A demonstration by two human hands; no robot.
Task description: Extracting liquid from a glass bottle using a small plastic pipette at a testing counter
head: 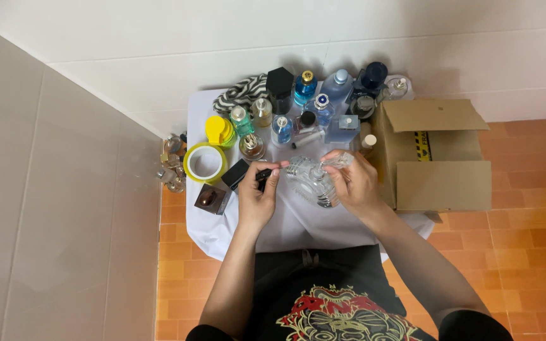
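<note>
A: How much room is there around the clear glass bottle (314, 182)?

B: Little behind it, where bottles crowd the back of the white-covered table (298, 227). In front of it, toward the person, the cloth lies bare to the near edge. To its right an open cardboard box (440, 158) stands close.

A: Counts?

B: One roll of yellow tape (205, 163) to the left of the bottle, one yellow cap (219, 131) beyond that, one brown cube-shaped bottle (212, 197) at front left. Behind the bottle are roughly a dozen perfume bottles; I cannot count them exactly.

A: And the hands?

B: Both are raised over the table's middle. The right hand (355, 183) is curled around the bottle, gripping its right side and holding it tilted on its side. The left hand (257, 196) is closed, thumb and fingers pinching a small dark tool (265, 175) at the bottle's neck.
</note>
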